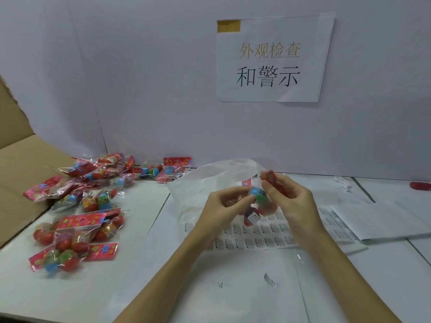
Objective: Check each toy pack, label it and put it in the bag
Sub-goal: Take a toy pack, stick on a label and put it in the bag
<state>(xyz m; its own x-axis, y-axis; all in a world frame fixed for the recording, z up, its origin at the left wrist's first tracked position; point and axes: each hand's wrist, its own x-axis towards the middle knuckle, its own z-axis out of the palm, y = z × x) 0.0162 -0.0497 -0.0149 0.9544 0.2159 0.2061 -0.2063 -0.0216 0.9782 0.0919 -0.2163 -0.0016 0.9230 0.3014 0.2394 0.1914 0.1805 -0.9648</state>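
Head view shows left hand [224, 201] and right hand [289, 197], each grip pinching one toy pack [255, 201], turning it for checking above the label sheet [256, 231], bag [200, 183] just behind.

Two bare forearms enter from the bottom edge of the head view, the only parts of the person in sight. Neither arm shows a sleeve, cuff or glove anywhere along its visible length, from the frame's lower border to the wrist. The left hand [221, 203] and right hand [290, 201] are uncovered, and no ring, bracelet or watch can be made out on either. Fingers are slender, with short nails showing no visible polish on the thumb and fingertips that face the camera. The wide-angle lens stretches both forearms, making them look broad at the bottom edge and narrow towards the wrists.
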